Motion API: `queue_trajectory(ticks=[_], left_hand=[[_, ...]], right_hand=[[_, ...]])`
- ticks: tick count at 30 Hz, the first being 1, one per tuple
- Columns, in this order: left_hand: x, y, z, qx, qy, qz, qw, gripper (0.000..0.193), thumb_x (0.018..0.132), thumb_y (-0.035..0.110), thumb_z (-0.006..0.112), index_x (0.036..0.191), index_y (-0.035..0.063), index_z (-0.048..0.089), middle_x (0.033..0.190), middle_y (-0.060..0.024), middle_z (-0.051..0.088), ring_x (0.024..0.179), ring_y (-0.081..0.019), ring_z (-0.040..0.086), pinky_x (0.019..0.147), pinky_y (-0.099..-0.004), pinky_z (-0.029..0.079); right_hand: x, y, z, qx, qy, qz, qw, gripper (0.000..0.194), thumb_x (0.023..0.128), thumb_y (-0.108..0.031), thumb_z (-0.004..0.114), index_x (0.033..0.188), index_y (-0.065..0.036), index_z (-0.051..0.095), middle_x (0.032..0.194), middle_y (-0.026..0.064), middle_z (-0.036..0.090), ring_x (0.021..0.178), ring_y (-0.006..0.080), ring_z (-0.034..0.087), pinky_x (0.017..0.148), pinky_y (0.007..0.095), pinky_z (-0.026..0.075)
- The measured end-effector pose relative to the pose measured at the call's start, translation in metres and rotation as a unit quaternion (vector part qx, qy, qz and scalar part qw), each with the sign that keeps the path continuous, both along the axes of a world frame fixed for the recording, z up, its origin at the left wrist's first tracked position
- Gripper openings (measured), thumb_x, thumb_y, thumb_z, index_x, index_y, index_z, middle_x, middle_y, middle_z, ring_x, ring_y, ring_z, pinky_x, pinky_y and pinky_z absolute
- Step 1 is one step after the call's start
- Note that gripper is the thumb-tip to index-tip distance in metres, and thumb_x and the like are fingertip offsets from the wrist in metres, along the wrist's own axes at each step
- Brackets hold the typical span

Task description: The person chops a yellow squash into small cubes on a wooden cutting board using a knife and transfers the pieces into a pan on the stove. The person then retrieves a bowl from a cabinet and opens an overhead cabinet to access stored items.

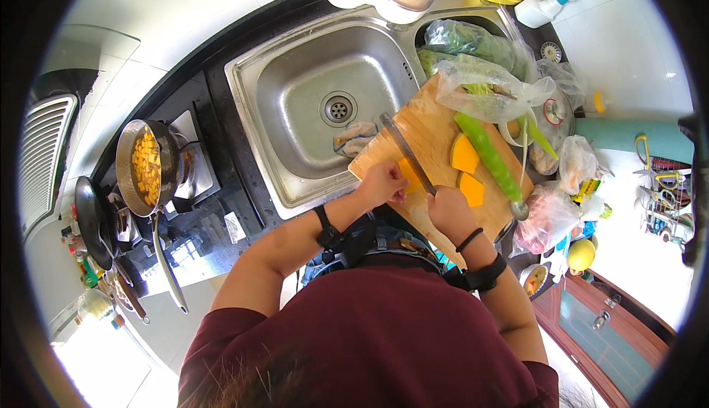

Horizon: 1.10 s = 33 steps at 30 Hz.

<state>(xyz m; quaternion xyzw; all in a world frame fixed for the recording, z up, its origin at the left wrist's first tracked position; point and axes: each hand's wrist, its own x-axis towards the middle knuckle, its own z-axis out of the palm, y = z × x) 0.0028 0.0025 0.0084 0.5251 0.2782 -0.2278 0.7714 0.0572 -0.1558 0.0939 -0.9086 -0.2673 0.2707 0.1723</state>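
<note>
A wooden cutting board (pixel 437 131) lies tilted over the right edge of the sink, in front of me. My right hand (pixel 451 214) is closed on the handle of a kitchen knife (pixel 407 150), whose blade points away from me. Just left of the blade, my left hand (pixel 383 183) has bent fingertips at an orange piece of pumpkin (pixel 410 174); whether they grip it cannot be told. To the right of the knife lie another pumpkin piece (pixel 464 153) and a smaller one (pixel 471 189). Beside them a long green pepper (pixel 487 156) runs along the board.
The steel sink (pixel 243 92) holds a wet cloth (pixel 357 135). At the left, a pan (pixel 126 153) with orange cubes sits at the stove. Bagged greens (pixel 471 42) fill the small basin. Right of the board are a bag of pinkish food (pixel 545 211) and a yellow round fruit (pixel 581 255).
</note>
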Motion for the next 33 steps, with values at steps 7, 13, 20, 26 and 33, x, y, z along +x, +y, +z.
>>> queue_trajectory(ticks=[7, 13, 20, 26, 33], left_hand=[[-0.002, -0.001, -0.003, -0.009, -0.004, 0.009, 1.0, 0.017, 0.086, 0.006, 0.06, 0.077, 0.0012, 0.046, 0.066, -0.0102, 0.06, 0.058, -0.0175, 0.063, 0.052, -0.0269, 0.055], [-0.002, -0.002, -0.003, 0.002, -0.005, 0.008, 1.0, 0.016, 0.086, 0.007, 0.059, 0.078, 0.0002, 0.047, 0.066, -0.0105, 0.061, 0.057, -0.0174, 0.063, 0.051, -0.028, 0.055], [0.0, -0.004, 0.004, 0.025, 0.004, 0.022, 0.999, 0.013, 0.084, 0.004, 0.058, 0.078, -0.0007, 0.048, 0.066, -0.0122, 0.062, 0.057, -0.0191, 0.065, 0.052, -0.0287, 0.056], [0.0, -0.004, 0.005, 0.032, 0.002, 0.017, 0.999, 0.013, 0.084, 0.005, 0.057, 0.078, -0.0012, 0.047, 0.066, -0.0125, 0.061, 0.057, -0.0196, 0.065, 0.052, -0.0293, 0.056], [0.003, -0.007, 0.003, 0.05, -0.007, 0.027, 0.998, 0.01, 0.083, 0.002, 0.054, 0.078, -0.0018, 0.047, 0.064, -0.0117, 0.059, 0.057, -0.0199, 0.064, 0.051, -0.0298, 0.056]], right_hand=[[0.004, 0.003, -0.023, -0.039, -0.025, 0.069, 0.997, 0.022, 0.077, -0.014, 0.05, 0.068, 0.004, 0.061, 0.071, 0.026, 0.059, 0.071, 0.042, 0.059, 0.065, 0.0468, 0.048], [-0.005, 0.006, -0.032, -0.016, -0.01, -0.028, 0.999, 0.026, 0.08, -0.017, 0.051, 0.074, 0.006, 0.061, 0.075, 0.0273, 0.06, 0.073, 0.0419, 0.059, 0.067, 0.0476, 0.048], [-0.005, -0.003, 0.001, -0.052, -0.001, 0.016, 0.999, 0.025, 0.081, -0.017, 0.05, 0.075, 0.005, 0.061, 0.073, 0.0259, 0.06, 0.071, 0.0415, 0.059, 0.067, 0.0475, 0.048], [-0.008, 0.005, -0.012, -0.04, -0.025, 0.063, 0.997, 0.023, 0.075, -0.015, 0.051, 0.067, 0.004, 0.061, 0.071, 0.0258, 0.06, 0.069, 0.0409, 0.06, 0.065, 0.0461, 0.048], [-0.013, 0.009, -0.031, -0.014, -0.011, -0.018, 1.0, 0.024, 0.075, -0.016, 0.054, 0.07, 0.007, 0.061, 0.073, 0.0286, 0.058, 0.072, 0.0446, 0.057, 0.068, 0.0482, 0.047]])
